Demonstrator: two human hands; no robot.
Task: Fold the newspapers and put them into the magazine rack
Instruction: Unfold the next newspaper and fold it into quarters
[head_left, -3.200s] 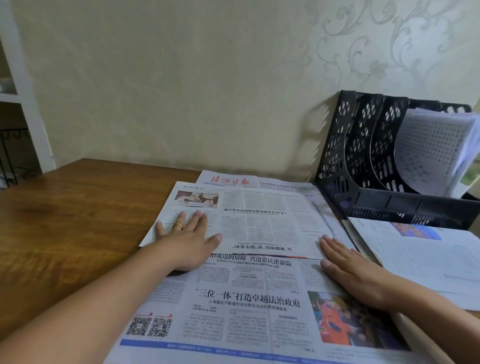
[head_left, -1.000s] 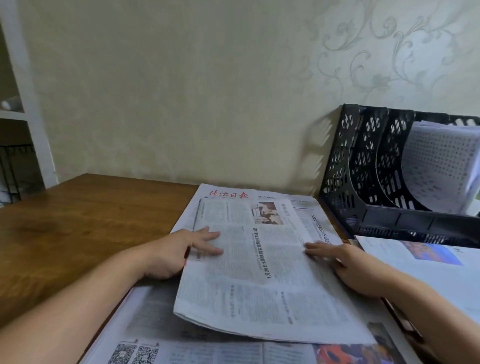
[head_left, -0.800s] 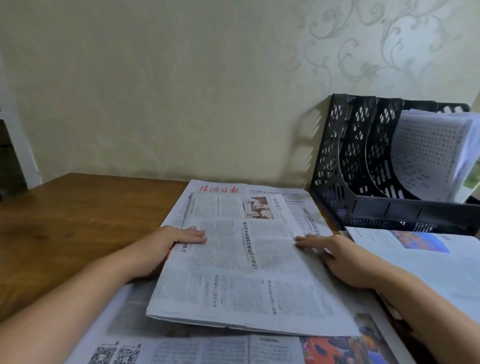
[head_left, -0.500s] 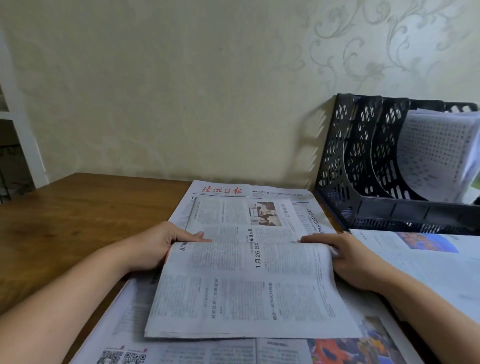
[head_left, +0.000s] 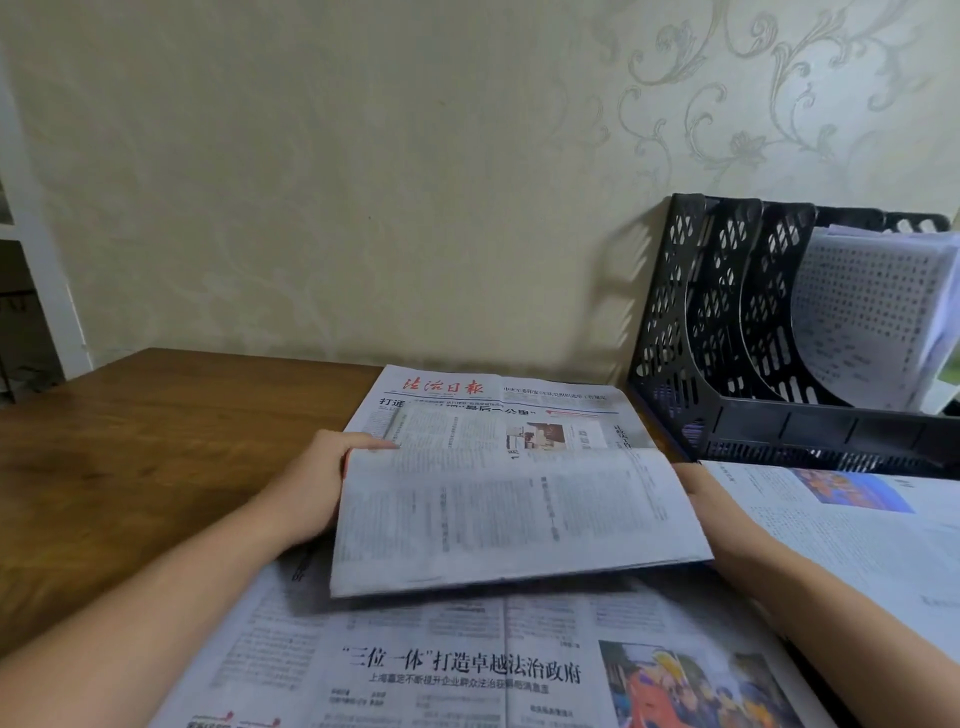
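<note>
Both hands (head_left: 311, 488) gripping folded newspaper (head_left: 509, 514), long axis left-right

A brown wooden table (head_left: 135, 467) is carrying an open newspaper (head_left: 467, 670) spreading beneath and between the left hand (head_left: 311, 488) and right hand (head_left: 701, 499), more printed sheets (head_left: 857, 525) lying just beyond the right hand, and a black magazine rack (head_left: 727, 332) standing behind them.

dim, soft indoor light; folded newspaper (head_left: 509, 514) motion-blurred; rack (head_left: 727, 332) casts faint wall shadow; wide-angle bending at edges.
</note>
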